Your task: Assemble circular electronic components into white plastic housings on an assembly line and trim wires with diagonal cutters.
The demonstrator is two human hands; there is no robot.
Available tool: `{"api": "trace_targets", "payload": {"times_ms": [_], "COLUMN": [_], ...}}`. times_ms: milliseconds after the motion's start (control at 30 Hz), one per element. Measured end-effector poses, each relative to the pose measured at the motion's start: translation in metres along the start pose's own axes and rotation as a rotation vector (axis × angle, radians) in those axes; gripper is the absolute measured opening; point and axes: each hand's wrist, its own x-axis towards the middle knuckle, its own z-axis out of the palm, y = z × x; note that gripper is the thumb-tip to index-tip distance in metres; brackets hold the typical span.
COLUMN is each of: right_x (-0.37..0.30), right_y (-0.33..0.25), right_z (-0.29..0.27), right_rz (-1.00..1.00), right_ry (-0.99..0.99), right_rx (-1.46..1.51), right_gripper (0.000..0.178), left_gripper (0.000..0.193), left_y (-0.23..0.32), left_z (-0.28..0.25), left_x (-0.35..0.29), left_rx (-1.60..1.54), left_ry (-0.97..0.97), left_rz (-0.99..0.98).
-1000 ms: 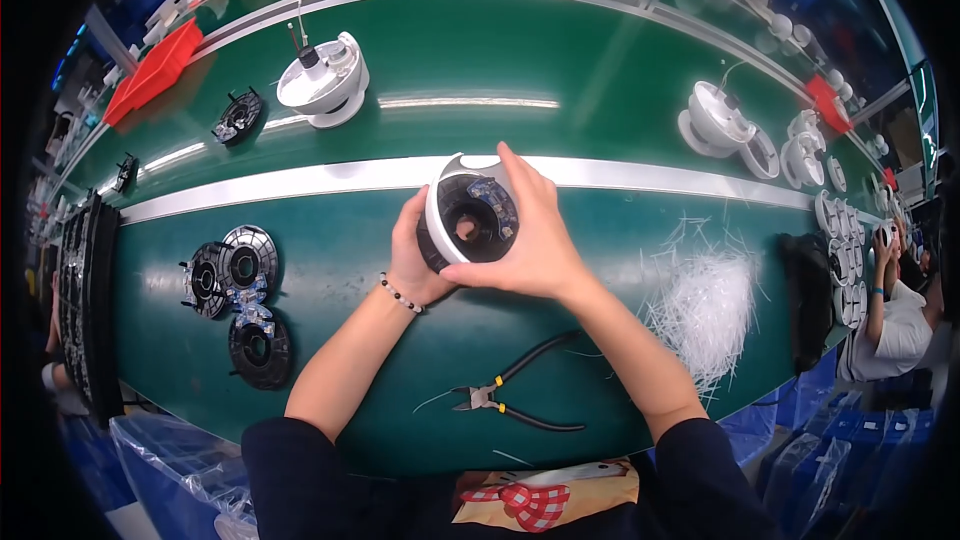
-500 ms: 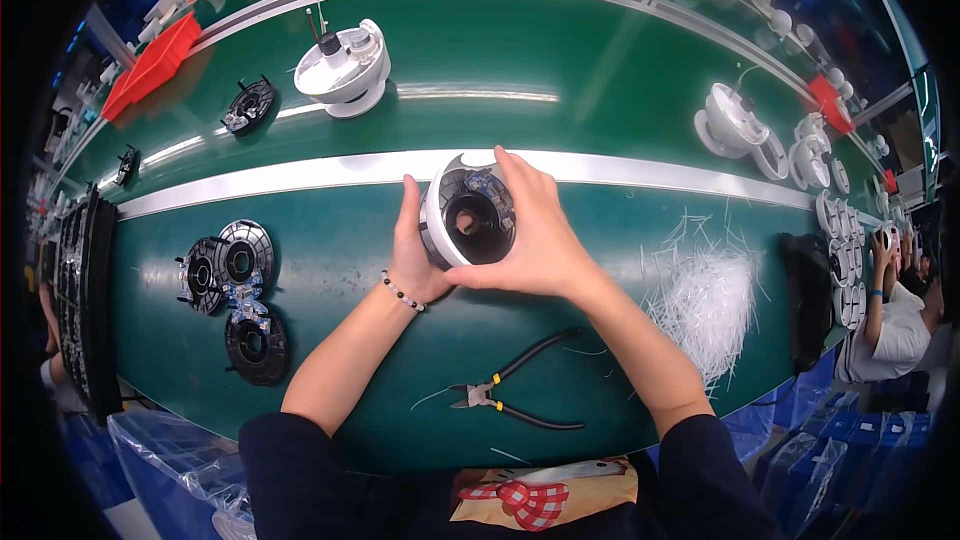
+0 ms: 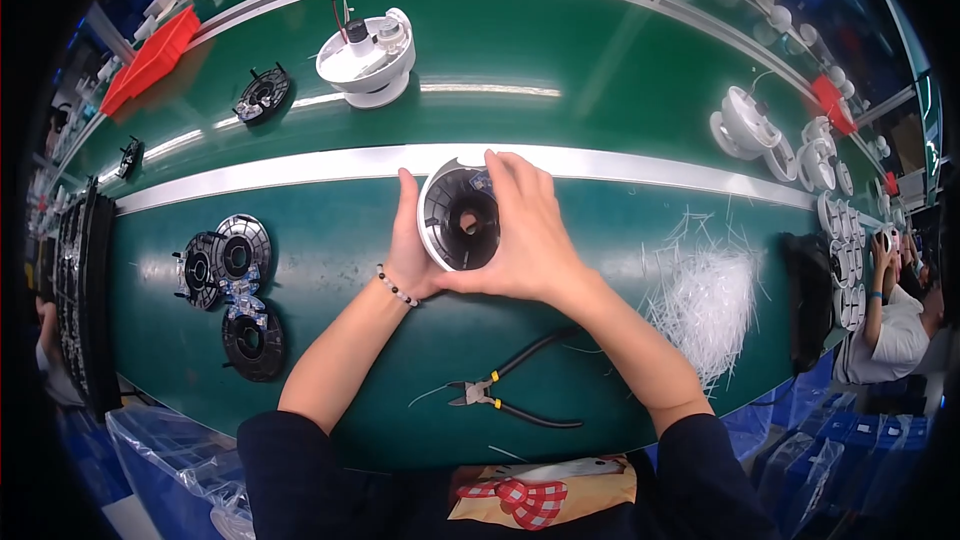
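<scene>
The left hand (image 3: 408, 252), thumb raised, and right hand (image 3: 530, 240) held a round, white-rimmed black plastic housing (image 3: 452, 230); their uneven grip seemed slip-prone.

Looking over everything in the head view, we can read no words, labels, brands, numbers or signs on anything.

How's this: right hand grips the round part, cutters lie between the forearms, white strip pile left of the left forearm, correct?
Wrong side: head view shows the white strip pile right of the right forearm. Rest holds: right hand on round part, cutters between forearms.
</scene>
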Motion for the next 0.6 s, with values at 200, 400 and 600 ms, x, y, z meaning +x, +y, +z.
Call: {"api": "trace_targets", "payload": {"times_ms": [200,400,600], "right_x": [0.011,0.013,0.004], "right_y": [-0.005,0.003,0.000], "right_z": [-0.006,0.003,0.018], "right_rz": [-0.186,-0.367,0.024], "right_ry": [-0.116,-0.072,0.220], "right_rx": [0.065,0.149,0.042], "right_gripper": [0.112,0.111,0.110], "left_gripper": [0.077,0.068,0.037], "left_y": [0.016,0.025,0.024], "left_z": [-0.016,-0.019,0.003], "left_x": [-0.008,-0.016,0.005], "left_rx": [0.016,0.059,0.112], "left_ry": [-0.062,-0.098,0.036], "left_rz": [-0.082,-0.050,-0.088]}}
